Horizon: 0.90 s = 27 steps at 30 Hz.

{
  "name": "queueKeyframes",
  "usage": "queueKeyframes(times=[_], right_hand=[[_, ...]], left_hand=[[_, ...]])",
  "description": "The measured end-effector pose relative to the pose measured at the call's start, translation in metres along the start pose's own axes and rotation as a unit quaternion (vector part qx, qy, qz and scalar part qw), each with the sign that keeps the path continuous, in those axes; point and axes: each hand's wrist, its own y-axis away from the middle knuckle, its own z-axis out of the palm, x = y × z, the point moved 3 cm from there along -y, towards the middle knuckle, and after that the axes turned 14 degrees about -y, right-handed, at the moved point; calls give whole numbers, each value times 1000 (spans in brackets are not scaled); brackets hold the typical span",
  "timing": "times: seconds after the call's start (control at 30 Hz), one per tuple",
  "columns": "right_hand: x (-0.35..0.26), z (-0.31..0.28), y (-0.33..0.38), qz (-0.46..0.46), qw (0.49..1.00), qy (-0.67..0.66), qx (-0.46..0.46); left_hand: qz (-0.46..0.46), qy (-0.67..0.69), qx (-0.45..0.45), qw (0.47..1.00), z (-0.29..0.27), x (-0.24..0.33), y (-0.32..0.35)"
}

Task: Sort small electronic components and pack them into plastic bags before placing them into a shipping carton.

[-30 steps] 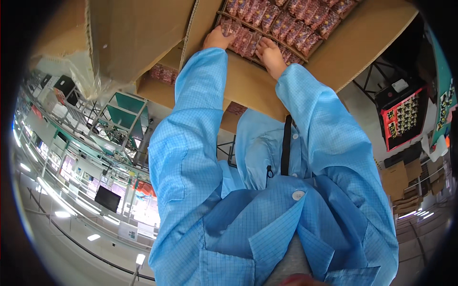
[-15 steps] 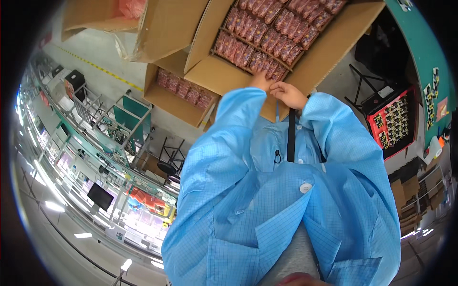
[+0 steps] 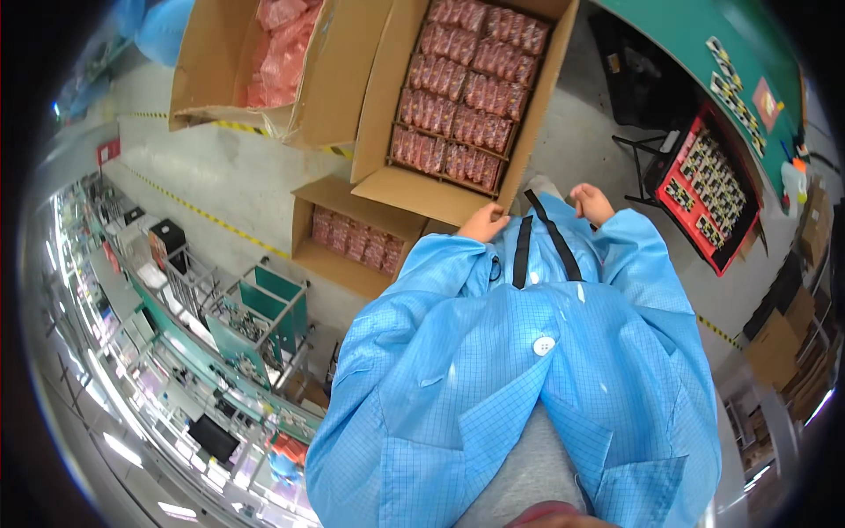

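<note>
My left hand (image 3: 484, 222) is beside the near flap of a large open carton (image 3: 414, 192), its fingers bunched together; whatever they may hold does not show. To its right, my right hand (image 3: 592, 204) is raised at the end of its sleeve, fingers loosely bent and a little apart, with nothing seen in it. The hands are apart from each other. Inside the carton, rows of small reddish-pink wrapped packs (image 3: 431, 110) stand between cardboard dividers. Two black straps (image 3: 554, 236) hang over the front of my blue coat between the hands.
Left of the large carton is a smaller open carton (image 3: 308, 251) with similar packs. Behind it stands another carton (image 3: 211, 79) holding pink plastic bags (image 3: 283, 53). At right, a red tray (image 3: 678, 207) of small parts lies by a green table (image 3: 669, 26).
My hands were together at the large carton's near packs; now they are drawn back toward me and apart. My view has shifted, showing more of the cartons and floor.
</note>
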Motion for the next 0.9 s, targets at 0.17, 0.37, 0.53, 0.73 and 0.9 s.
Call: queueKeyframes(times=[0.17,0.37,0.53,0.73,0.9], right_hand=[[93,-32,58,-21,987,-114,113],[209,-78,94,-133,953,133,236],[224,-94,97,-41,962,1,272],[354,-171,121,-224,922,24,315],[275,-183,117,-126,950,44,281]], left_hand=[[11,-115,33,993,-23,-1,5],[81,-133,160,975,-15,44,-4],[104,-209,215,948,-1,82,-29],[233,-191,204,932,69,197,-83],[158,-225,81,958,94,211,-157]])
